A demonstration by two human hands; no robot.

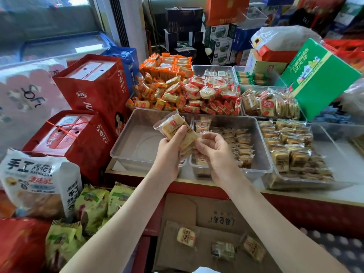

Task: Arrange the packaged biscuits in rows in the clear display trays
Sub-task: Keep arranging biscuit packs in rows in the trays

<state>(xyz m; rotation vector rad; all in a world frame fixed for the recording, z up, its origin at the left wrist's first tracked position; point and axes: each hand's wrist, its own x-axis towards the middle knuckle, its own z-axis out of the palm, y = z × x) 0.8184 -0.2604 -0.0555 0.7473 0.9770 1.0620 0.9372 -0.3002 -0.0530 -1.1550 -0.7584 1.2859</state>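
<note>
At frame centre the left hand [169, 152] clamps a stack of biscuit packets [174, 128] above the empty clear tray [137, 143]; the right hand [216, 152] pinches its lower end (a wrapper edge, seemingly); best square the stack, then seat it along the tray wall.

The empty tray [136, 134] is clear hard plastic, smooth and pretty shiny, same as the filled tray [260, 146] next to it. The biscuit packets [175, 129] being held are wrapped in thin see-through film, glossy and a bit crinkly at the sealed ends. The red gift boxes [92, 87] look like coated card with a slight sheen. The cardboard [206, 211] down low is plain brown, totally matt. The white bag [35, 180] is glossy printed plastic. The green box [319, 75] is smooth printed card.
</note>
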